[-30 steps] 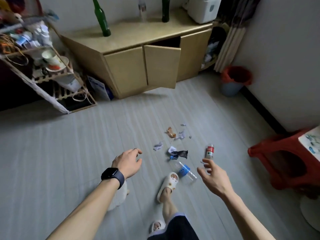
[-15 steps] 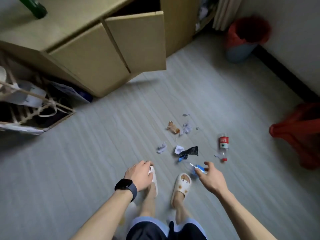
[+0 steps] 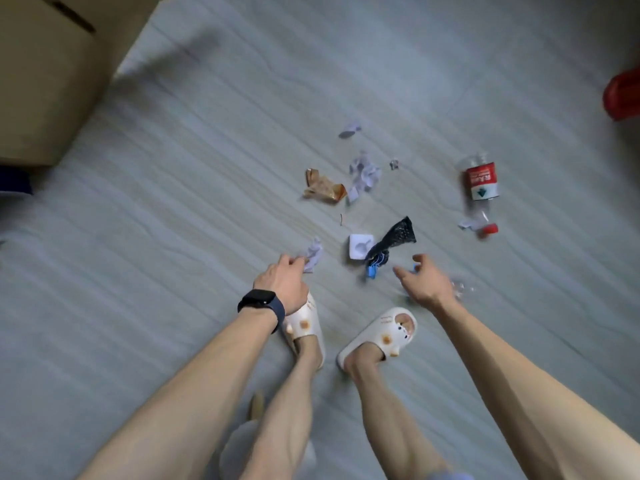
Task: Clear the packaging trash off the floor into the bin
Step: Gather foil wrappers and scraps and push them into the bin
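Packaging trash lies scattered on the grey floor [image 3: 173, 209] ahead of my slippers: a crumpled white scrap [image 3: 313, 258], a white plastic tray [image 3: 360, 249] touching a black wrapper [image 3: 394, 237], a gold wrapper [image 3: 323, 187] beside more torn paper [image 3: 362, 174], and, well apart to the right, a red-labelled bottle [image 3: 481, 188]. My left hand [image 3: 282, 289] has its fingertips closing on the crumpled scrap, though I cannot tell whether it is truly pinched. My right hand [image 3: 424, 284] hovers open, fingers spread, over a blue-capped clear bottle [image 3: 460, 289], mostly hidden beneath it. The bin is out of view. Risks, as I judge them: the light scrap may slip from a loose pinch, the round bottle may roll away, and the small fragments are easily overlooked.
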`<state>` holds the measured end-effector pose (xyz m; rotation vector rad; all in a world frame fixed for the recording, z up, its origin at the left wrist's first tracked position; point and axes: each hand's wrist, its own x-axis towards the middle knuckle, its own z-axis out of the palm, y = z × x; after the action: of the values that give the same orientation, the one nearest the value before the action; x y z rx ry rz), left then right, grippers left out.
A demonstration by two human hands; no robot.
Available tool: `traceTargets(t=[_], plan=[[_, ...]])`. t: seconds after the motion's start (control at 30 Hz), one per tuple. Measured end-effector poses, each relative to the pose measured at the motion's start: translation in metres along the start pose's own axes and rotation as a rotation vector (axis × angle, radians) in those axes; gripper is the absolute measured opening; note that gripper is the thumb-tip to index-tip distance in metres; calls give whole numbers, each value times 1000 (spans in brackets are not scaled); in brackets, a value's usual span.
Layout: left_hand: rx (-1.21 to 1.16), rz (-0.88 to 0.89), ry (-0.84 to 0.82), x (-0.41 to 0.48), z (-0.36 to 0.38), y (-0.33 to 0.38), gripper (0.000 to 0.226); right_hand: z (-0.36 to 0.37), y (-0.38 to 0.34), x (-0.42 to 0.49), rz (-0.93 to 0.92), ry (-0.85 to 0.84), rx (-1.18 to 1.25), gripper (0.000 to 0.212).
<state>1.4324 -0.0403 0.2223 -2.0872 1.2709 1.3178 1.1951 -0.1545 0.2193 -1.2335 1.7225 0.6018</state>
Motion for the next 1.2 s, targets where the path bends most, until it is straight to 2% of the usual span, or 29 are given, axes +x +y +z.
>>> traceTargets(t=[0.17, 0.33, 0.47, 0.6, 0.73, 0.8, 0.9, 1.0, 1.07, 1.17, 1.2], plan=[[-21, 19, 11, 105, 57, -32, 65, 65, -5, 110, -6, 23, 68, 64], [-73, 19, -7, 175, 119, -53, 64, 105, -5, 188, 83, 41, 136, 69], [-160, 19, 61, 202, 142, -54, 49, 127, -1, 207, 133, 65, 36, 72], [-189, 36, 109, 219, 142, -44, 14, 139, 5, 214, 68, 129, -41, 53], [-200, -8, 132, 224, 126, -30, 11, 141, 9, 214, 62, 152, 3, 42], [-103, 27, 123, 220, 121, -28, 23, 141, 10, 211, 71, 150, 62, 40], [152, 266, 59, 212, 121, -30, 52, 137, 12, 209, 20, 186, 142, 38], [522, 483, -60, 209, 138, -33, 75, 132, 12, 209, -89, 254, 166, 35], [652, 504, -70, 209, 152, -34, 67, 129, 12, 212, -134, 297, 177, 36], [709, 559, 95, 212, 154, -28, 40, 124, 12, 215, -188, 337, 180, 34], [694, 561, 99, 216, 152, -27, 33, 122, 11, 216, -203, 348, 184, 33]])
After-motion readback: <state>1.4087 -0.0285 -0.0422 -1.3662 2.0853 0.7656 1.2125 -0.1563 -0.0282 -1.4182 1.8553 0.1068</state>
